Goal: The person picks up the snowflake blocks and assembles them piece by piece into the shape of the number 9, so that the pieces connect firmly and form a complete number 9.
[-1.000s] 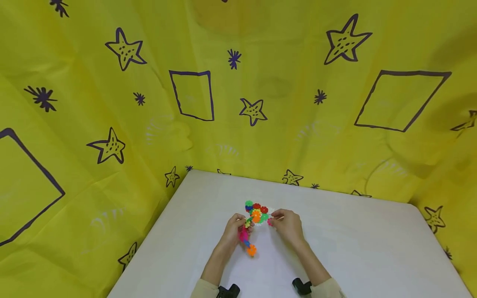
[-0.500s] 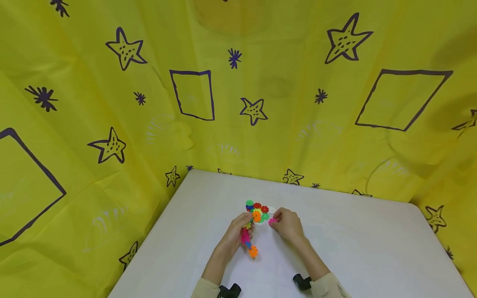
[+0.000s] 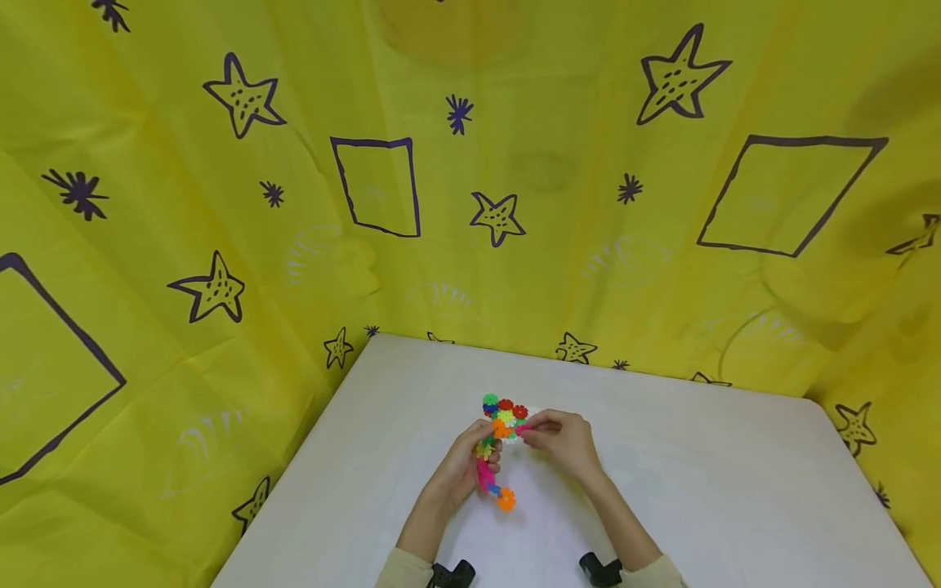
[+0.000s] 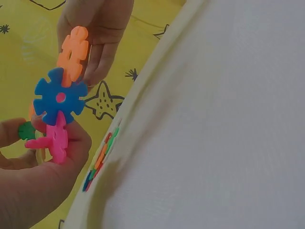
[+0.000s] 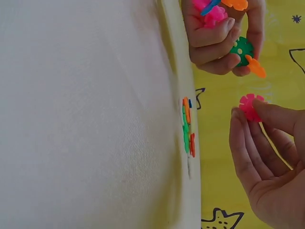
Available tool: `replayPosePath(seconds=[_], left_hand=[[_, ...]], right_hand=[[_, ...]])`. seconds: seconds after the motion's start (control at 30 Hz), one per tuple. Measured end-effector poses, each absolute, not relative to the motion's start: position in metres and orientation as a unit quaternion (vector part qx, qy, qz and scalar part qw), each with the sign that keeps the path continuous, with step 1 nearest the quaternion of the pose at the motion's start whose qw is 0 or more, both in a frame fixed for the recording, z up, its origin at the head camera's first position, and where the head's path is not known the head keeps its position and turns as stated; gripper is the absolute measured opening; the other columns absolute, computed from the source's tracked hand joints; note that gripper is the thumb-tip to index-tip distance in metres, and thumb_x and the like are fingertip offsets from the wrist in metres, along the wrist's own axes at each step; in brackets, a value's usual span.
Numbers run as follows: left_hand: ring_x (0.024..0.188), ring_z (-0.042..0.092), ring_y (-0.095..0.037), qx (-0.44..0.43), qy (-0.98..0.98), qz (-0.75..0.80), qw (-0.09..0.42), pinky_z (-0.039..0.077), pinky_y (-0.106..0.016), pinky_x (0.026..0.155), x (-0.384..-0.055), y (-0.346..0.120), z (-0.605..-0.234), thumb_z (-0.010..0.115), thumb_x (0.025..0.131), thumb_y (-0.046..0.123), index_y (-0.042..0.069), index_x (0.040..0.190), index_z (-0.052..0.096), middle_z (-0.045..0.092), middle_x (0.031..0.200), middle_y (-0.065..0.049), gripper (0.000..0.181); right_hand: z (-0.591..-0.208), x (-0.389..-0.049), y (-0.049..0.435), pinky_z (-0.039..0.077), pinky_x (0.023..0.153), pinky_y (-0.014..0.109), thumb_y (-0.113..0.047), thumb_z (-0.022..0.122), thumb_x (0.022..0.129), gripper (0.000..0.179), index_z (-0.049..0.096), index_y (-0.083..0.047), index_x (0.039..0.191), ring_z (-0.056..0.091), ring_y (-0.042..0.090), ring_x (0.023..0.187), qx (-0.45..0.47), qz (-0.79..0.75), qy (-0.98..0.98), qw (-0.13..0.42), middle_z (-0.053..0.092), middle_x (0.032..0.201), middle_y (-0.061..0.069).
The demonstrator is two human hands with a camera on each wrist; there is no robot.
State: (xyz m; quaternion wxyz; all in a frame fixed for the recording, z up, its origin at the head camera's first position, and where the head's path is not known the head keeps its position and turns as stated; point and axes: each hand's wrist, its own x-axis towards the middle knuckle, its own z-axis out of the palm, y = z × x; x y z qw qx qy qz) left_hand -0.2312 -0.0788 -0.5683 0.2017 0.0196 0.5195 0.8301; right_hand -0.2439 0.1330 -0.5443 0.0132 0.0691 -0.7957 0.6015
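Observation:
My left hand (image 3: pixel 461 467) grips a chain of notched plastic snowflake discs. In the left wrist view an orange disc (image 4: pixel 71 59), a blue disc (image 4: pixel 47 98) and a pink disc (image 4: pixel 58 143) are slotted together at its near end. A green disc (image 5: pixel 240 52) and another orange disc (image 5: pixel 256 67) stick out at the other end, past the fingers. My right hand (image 3: pixel 569 445) pinches a single pink disc (image 5: pixel 248 106) between thumb and fingertips. In the right wrist view that disc is held a little apart from the chain's orange end.
Behind the hands, several loose discs (image 3: pixel 506 404) in red, green, blue, yellow and white lie on the white table (image 3: pixel 720 482). A yellow curtain (image 3: pixel 559 286) with star drawings hangs along the table's far and left edges.
My right hand has brought the pink disc leftward, closer to the chain. The left hand has shifted its grip, and the chain's lower orange end has swung slightly right.

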Motion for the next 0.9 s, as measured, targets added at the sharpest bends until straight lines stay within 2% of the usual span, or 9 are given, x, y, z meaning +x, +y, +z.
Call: replayPosePath(seconds=[0.3, 0.47, 0.9], left_hand=[[0.073, 0.05, -0.014, 0.003, 0.513, 0.835, 0.198, 0.048, -0.024, 0.065, -0.23, -0.08, -0.568, 0.055, 0.103, 0.022, 0.014, 0.093, 0.053, 0.055, 0.086, -0.004, 0.012], [0.072, 0.053, -0.011, 0.001, 0.526, 0.83, 0.184, 0.052, -0.024, 0.066, -0.23, -0.08, -0.568, 0.056, 0.102, 0.019, 0.014, 0.089, 0.057, 0.057, 0.084, -0.001, 0.014], [0.064, 0.055, -0.009, 0.01, 0.536, 0.829, 0.16, 0.051, -0.021, 0.06, -0.233, -0.08, -0.568, 0.058, 0.102, 0.013, 0.008, 0.086, 0.064, 0.061, 0.076, 0.0, 0.017]], right_hand=[[-0.538, -0.234, 0.125, 0.061, 0.073, 0.028, -0.009, 0.086, 0.085, 0.01, 0.081, -0.016, 0.09, 0.075, 0.014, 0.078, 0.136, 0.585, -0.797, 0.057, 0.078, 0.087, -0.001], [-0.538, -0.231, 0.123, 0.06, 0.071, 0.027, -0.009, 0.087, 0.084, 0.011, 0.081, -0.017, 0.089, 0.075, 0.014, 0.077, 0.139, 0.586, -0.795, 0.068, 0.078, 0.085, -0.002], [-0.543, -0.23, 0.123, 0.061, 0.07, 0.028, -0.01, 0.089, 0.082, 0.011, 0.083, -0.016, 0.089, 0.075, 0.014, 0.075, 0.153, 0.594, -0.785, 0.088, 0.078, 0.086, -0.002]])
